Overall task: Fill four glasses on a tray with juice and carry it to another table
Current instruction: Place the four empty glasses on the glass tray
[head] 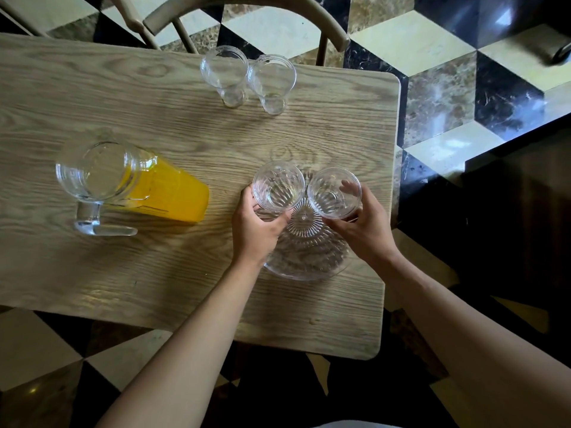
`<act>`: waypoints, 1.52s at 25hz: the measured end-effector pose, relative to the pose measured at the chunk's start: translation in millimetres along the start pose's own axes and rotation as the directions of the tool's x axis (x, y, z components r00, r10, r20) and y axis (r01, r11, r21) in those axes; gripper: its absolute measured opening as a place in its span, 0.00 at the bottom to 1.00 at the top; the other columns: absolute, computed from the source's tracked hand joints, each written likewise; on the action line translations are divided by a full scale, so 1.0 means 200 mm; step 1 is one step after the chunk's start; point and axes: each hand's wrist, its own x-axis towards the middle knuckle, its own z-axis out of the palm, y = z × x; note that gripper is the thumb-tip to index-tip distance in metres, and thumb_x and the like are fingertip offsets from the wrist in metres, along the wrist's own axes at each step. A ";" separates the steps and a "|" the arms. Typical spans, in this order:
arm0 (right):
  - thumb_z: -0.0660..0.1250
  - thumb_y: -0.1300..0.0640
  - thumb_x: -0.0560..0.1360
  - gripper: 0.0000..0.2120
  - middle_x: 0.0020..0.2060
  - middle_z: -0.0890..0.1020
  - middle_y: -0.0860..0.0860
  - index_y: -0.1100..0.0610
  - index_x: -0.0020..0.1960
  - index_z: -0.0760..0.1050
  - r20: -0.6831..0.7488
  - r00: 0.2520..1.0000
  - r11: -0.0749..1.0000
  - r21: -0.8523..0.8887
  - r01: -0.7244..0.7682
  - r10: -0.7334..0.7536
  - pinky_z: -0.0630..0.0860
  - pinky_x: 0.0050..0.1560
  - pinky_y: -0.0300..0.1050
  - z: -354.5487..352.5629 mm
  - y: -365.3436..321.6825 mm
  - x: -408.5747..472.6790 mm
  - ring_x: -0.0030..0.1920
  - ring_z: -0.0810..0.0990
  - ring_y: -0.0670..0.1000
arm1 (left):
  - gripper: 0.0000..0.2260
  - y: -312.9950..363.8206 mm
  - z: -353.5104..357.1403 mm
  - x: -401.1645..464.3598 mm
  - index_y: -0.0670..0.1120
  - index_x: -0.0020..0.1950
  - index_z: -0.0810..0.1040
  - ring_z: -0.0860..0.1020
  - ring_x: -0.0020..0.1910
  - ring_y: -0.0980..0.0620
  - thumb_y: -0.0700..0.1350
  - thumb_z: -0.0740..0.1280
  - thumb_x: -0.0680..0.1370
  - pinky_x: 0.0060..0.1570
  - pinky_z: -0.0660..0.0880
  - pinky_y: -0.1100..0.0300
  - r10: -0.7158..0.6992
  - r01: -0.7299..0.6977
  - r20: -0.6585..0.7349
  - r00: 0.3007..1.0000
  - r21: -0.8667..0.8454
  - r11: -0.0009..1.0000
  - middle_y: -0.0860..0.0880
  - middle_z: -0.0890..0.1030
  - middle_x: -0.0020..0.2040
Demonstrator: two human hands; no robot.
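We were early in the task: nothing had been poured, and the jug (pixel 129 186) of orange juice stood full at nine o'clock on the worktop (pixel 92 273). Two empty glasses (pixel 247 80) waited apart at twelve o'clock. Our left hand (pixel 258 231) wrapped its grip round one glass (pixel 278 186), our right hand (pixel 361 225) round another glass (pixel 334 193), both over the far half of the clear ribbed tray (pixel 306 257); whether their bases had touched it we could not quite tell. Filling and carrying remained.
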 end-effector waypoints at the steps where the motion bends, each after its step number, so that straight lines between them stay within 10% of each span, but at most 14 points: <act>1: 0.82 0.56 0.68 0.37 0.67 0.77 0.42 0.54 0.73 0.71 -0.004 1.000 1.000 0.001 -0.003 0.003 0.80 0.37 0.35 0.00 0.00 0.00 0.34 0.83 0.41 | 0.39 0.00 0.00 0.00 0.45 0.71 0.74 0.80 0.62 0.52 0.63 0.77 0.66 0.58 0.70 0.74 -0.003 0.003 -0.001 1.000 -0.005 1.000 0.51 0.81 0.63; 11: 0.80 0.61 0.69 0.36 0.65 0.79 0.41 0.53 0.74 0.69 -0.015 1.000 0.999 -0.033 -0.028 0.028 0.78 0.34 0.36 0.03 0.02 -0.02 0.32 0.79 0.41 | 0.36 -0.03 0.00 -0.01 0.44 0.70 0.75 0.82 0.62 0.45 0.62 0.77 0.68 0.62 0.80 0.45 -0.004 0.005 -0.006 1.000 0.080 0.997 0.45 0.83 0.63; 17: 0.80 0.60 0.69 0.37 0.52 0.84 0.49 0.49 0.74 0.69 -0.013 0.999 0.998 -0.025 -0.050 0.050 0.85 0.40 0.52 0.01 0.05 -0.03 0.39 0.86 0.55 | 0.42 -0.03 -0.01 -0.03 0.45 0.78 0.70 0.79 0.66 0.49 0.59 0.79 0.68 0.66 0.76 0.56 -0.030 0.031 -0.010 0.999 0.087 0.996 0.44 0.81 0.68; 23: 0.82 0.59 0.67 0.51 0.68 0.70 0.49 0.53 0.81 0.58 0.031 1.000 0.978 -0.209 0.006 0.000 0.77 0.42 0.31 -0.08 0.00 -0.04 0.48 0.81 0.46 | 0.37 0.06 -0.11 -0.11 0.42 0.81 0.66 0.76 0.68 0.54 0.44 0.79 0.75 0.69 0.73 0.59 0.034 -0.033 -0.017 0.999 0.088 0.996 0.43 0.76 0.74; 29: 0.84 0.50 0.64 0.56 0.73 0.67 0.56 0.54 0.82 0.54 0.048 0.998 0.950 -0.312 -0.022 0.039 0.76 0.60 0.44 -0.25 -0.11 -0.14 0.59 0.75 0.50 | 0.34 0.19 -0.25 -0.24 0.39 0.79 0.69 0.74 0.68 0.53 0.41 0.70 0.72 0.64 0.67 0.77 0.140 -0.139 0.006 0.990 0.152 0.979 0.44 0.76 0.72; 35: 0.74 0.24 0.54 0.64 0.74 0.66 0.57 0.50 0.81 0.55 0.120 0.983 0.924 -0.341 0.172 -0.139 0.69 0.72 0.63 -0.33 -0.28 -0.12 0.73 0.69 0.58 | 0.31 0.39 -0.31 -0.30 0.38 0.75 0.72 0.76 0.70 0.46 0.40 0.67 0.70 0.72 0.72 0.55 0.273 -0.266 -0.048 0.961 0.113 0.957 0.41 0.77 0.70; 38: 0.72 0.26 0.60 0.58 0.75 0.66 0.57 0.51 0.81 0.55 0.187 0.962 0.915 -0.316 0.250 -0.198 0.69 0.72 0.62 -0.34 -0.40 -0.04 0.74 0.68 0.57 | 0.32 0.53 -0.30 -0.26 0.37 0.74 0.73 0.76 0.71 0.45 0.39 0.67 0.69 0.73 0.72 0.52 0.312 -0.294 -0.117 0.943 0.146 0.944 0.41 0.78 0.70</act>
